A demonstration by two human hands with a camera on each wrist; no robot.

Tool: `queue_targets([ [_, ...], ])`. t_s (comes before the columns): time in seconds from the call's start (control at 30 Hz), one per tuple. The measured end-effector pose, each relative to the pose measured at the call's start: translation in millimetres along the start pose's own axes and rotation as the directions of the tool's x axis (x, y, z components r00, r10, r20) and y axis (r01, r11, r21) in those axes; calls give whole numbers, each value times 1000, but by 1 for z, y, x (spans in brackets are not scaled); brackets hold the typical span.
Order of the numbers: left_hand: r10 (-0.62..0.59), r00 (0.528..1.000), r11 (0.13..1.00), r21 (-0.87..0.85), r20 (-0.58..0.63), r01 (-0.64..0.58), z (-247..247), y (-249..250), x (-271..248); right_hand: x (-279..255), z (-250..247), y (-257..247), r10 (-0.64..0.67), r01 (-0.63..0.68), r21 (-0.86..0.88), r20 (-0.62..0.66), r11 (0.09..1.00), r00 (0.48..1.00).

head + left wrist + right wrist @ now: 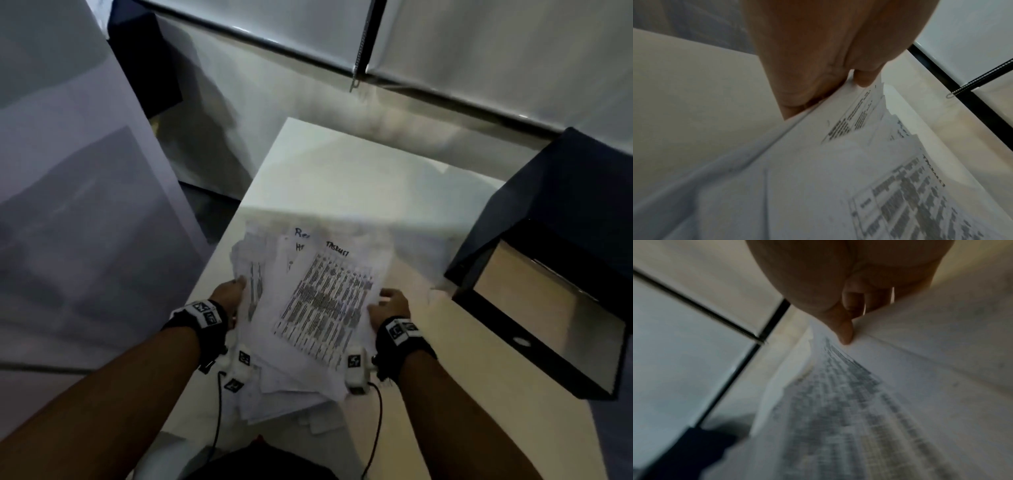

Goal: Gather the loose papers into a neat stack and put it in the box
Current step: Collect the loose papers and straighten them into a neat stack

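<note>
My left hand (228, 294) and right hand (390, 304) grip an uneven sheaf of printed white papers (308, 308), its underside hidden, near the open dark box (534, 308) on the white table (342, 178).

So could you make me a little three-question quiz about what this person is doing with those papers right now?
1. True or false: the papers already form a neat, squared stack.
2. Which hands hold the papers? A) only the left hand B) only the right hand C) both
3. Fill in: the open dark box stands on the white table to the person's ____.

Key: 1 false, the sheets are fanned and skewed. 2 C, one hand at each side edge. 3 right.
</note>
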State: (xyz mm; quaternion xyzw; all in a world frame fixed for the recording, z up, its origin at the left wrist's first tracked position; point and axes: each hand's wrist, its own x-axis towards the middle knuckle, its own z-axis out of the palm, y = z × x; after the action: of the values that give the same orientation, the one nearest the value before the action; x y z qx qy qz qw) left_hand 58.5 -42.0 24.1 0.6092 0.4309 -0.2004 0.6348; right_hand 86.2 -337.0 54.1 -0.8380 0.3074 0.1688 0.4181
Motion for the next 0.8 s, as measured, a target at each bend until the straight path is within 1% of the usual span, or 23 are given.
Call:
queue_targets([
  [0.07, 55, 998, 997, 60, -2, -55, 1, -3, 11, 8, 14, 12, 3, -3, -119, -2, 993, 1000],
  [0.1, 90, 996, 988, 128, -10, -88, 3, -4, 14, 9, 17, 13, -18, 19, -149, 11, 989, 1000],
  [0.17, 133, 991, 962, 243, -26, -122, 8, -4, 9, 10, 26, 11, -110, 125, -222, 80, 967, 991],
  [0.23, 173, 984, 919, 366, -37, -148, 13, -2, -6, 8, 36, 6, -190, 234, -331, 160, 914, 969],
  [0.27, 198, 980, 887, 433, -35, -163, 16, -3, -10, 10, 38, 4, -215, 261, -388, 157, 884, 964],
  [0.3, 208, 978, 861, 480, -35, -166, 16, -5, -12, 12, 39, 4, -200, 232, -439, 118, 868, 973],
  [0.33, 220, 975, 842, 512, -38, -170, 16, -7, -13, 13, 36, 5, -153, 163, -474, 61, 866, 986],
  [0.37, 223, 974, 836, 522, -47, -166, 15, -8, -13, 13, 32, 8, -66, 66, -500, 18, 864, 998],
  [0.43, 223, 973, 840, 517, -56, -162, 15, -8, -14, 12, 25, 20, 65, -68, -533, -26, 843, 998],
  [0.47, 226, 973, 842, 514, -55, -167, 16, -7, -15, 11, 24, 27, 80, -81, -550, -26, 831, 996],
  [0.53, 227, 972, 851, 498, -58, -169, 17, -6, -17, 10, 27, 33, 70, -85, -512, -49, 855, 996],
  [0.6, 226, 972, 850, 500, -61, -166, 16, -5, -16, 10, 29, 36, 90, -104, -423, -54, 900, 995],
  [0.7, 240, 969, 834, 522, -53, -178, 13, -3, -13, 9, 21, 36, 116, -102, -311, 27, 945, 993],
  [0.77, 249, 967, 828, 528, -45, -189, 12, -3, -12, 7, 17, 39, 92, -64, -264, 95, 963, 991],
  [0.8, 253, 967, 824, 532, -40, -194, 11, -2, -11, 4, 15, 39, 67, -38, -254, 104, 966, 992],
])
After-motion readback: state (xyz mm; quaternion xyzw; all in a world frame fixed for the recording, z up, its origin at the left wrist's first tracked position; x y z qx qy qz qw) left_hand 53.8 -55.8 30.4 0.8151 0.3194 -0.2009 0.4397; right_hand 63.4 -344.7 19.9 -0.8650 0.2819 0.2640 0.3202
